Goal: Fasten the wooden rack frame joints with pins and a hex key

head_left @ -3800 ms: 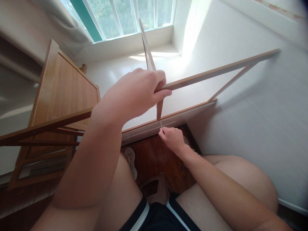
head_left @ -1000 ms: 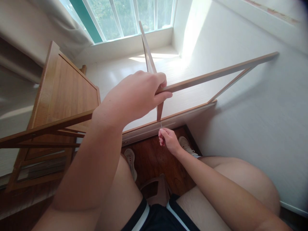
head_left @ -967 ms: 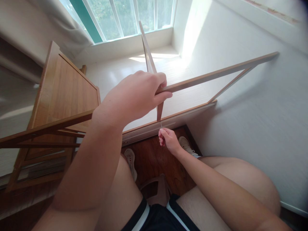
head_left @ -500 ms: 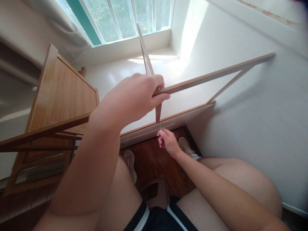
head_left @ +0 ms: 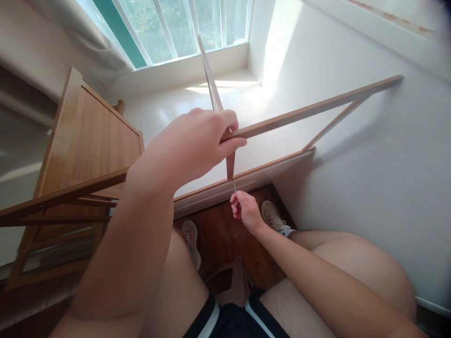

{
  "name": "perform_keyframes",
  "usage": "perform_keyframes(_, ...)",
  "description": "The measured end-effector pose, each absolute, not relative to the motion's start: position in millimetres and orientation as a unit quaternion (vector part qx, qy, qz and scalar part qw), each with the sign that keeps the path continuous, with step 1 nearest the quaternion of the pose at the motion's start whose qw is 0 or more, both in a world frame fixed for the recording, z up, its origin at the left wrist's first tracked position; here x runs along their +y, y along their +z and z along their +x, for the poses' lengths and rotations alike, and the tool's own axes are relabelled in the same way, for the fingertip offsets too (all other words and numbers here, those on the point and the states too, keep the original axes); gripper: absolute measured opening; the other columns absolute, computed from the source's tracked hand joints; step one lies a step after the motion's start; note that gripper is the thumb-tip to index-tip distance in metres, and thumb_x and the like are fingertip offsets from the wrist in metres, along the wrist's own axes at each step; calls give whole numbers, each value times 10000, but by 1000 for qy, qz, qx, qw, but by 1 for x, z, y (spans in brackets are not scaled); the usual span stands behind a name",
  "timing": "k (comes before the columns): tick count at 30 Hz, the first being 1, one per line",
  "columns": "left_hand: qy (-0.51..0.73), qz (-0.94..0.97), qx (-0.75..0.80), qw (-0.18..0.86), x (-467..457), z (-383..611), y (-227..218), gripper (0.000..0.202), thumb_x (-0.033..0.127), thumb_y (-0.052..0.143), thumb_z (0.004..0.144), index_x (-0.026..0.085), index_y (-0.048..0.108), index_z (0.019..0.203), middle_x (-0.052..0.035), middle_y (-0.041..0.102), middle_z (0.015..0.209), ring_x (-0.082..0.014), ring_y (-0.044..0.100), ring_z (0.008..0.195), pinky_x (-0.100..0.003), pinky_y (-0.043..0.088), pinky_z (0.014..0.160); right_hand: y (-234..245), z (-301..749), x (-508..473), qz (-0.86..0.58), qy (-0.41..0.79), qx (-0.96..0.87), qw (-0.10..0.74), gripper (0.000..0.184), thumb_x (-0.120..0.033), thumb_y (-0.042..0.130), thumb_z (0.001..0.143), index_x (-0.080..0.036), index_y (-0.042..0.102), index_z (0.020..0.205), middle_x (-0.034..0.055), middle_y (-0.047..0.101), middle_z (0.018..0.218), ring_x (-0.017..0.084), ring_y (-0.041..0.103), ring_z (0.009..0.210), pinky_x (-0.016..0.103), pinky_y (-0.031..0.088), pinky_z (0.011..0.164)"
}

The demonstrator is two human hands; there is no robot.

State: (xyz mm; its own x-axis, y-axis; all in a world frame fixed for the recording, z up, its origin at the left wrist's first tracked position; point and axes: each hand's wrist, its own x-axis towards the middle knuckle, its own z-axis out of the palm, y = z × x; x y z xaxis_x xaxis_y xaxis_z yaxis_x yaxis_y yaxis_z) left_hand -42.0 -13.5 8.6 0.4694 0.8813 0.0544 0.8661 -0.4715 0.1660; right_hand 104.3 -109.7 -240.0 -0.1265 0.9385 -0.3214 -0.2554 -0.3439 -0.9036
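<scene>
My left hand [head_left: 192,143] is closed around the joint of a thin wooden frame [head_left: 310,107], where a long rail meets a cross piece that rises toward the window. Below it my right hand [head_left: 244,211] is closed on a thin metal tool [head_left: 234,186] whose tip meets the lower end of a short wooden upright [head_left: 230,165]. I sit with both bare knees up and my shoes [head_left: 192,237] on the dark wood floor.
A wooden cabinet panel [head_left: 89,141] leans at the left. A raised white platform [head_left: 211,112] runs to the window [head_left: 183,23] behind the frame. A white wall [head_left: 369,164] stands on the right. A small brown stool [head_left: 229,281] sits between my legs.
The view has shifted slightly. My right hand has turned a little on the tool under the upright. My left hand keeps its grip on the frame.
</scene>
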Motion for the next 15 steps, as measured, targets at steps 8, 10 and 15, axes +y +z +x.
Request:
perform_keyframes(8,64,859,506,55,-13,-43,8,340,505,473,979,262,686,1088,-40,705,844,-242,638,838,-360,436,761,-243,101,-111,-476,678,-321,459,434,-577,517,940,-182,609,786,-54,508,499,84,433,395,191,351,383)
perform_keyframes(10,64,859,506,54,-13,-43,8,335,503,476,980,263,685,1085,-38,704,844,-241,639,837,-360,433,757,-243,101,-111,-475,682,-313,459,434,-583,531,928,-181,612,788,-53,514,498,84,438,390,191,347,377)
perform_keyframes(15,63,857,508,59,-13,-43,8,323,503,478,980,270,681,1072,-33,699,844,-244,643,843,-361,437,759,-241,100,-111,-470,695,-293,459,436,-594,557,900,-179,617,782,-49,522,494,88,453,387,190,338,367)
